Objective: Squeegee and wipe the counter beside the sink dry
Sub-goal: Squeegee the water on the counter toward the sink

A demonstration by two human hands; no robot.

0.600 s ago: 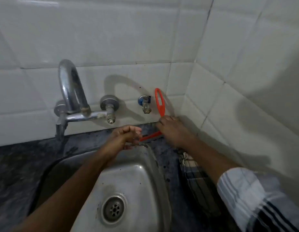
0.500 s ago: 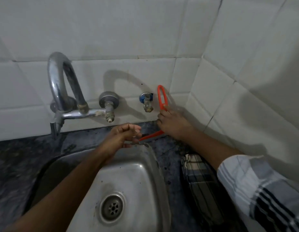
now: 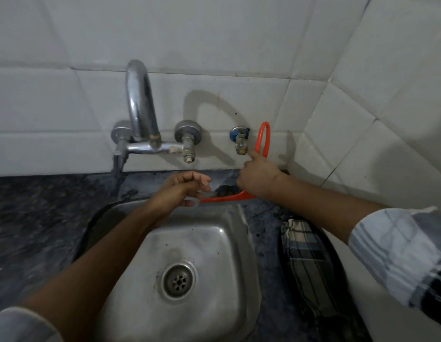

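Orange plastic marks the one squeegee [image 3: 224, 198], gripped at its looped handle by the right hand [image 3: 260, 178], its blade laid on the dark surface [image 3: 36, 218] behind the sink [image 3: 190, 243], seemingly so water is dragged into the basin. The left hand [image 3: 182, 191] is loosely curled, apparently empty. One checked cloth [image 3: 306, 257] is kept nearby for wiping.

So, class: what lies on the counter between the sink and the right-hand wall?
In the head view, a folded checked cloth lies on the dark counter between the sink and the wall.
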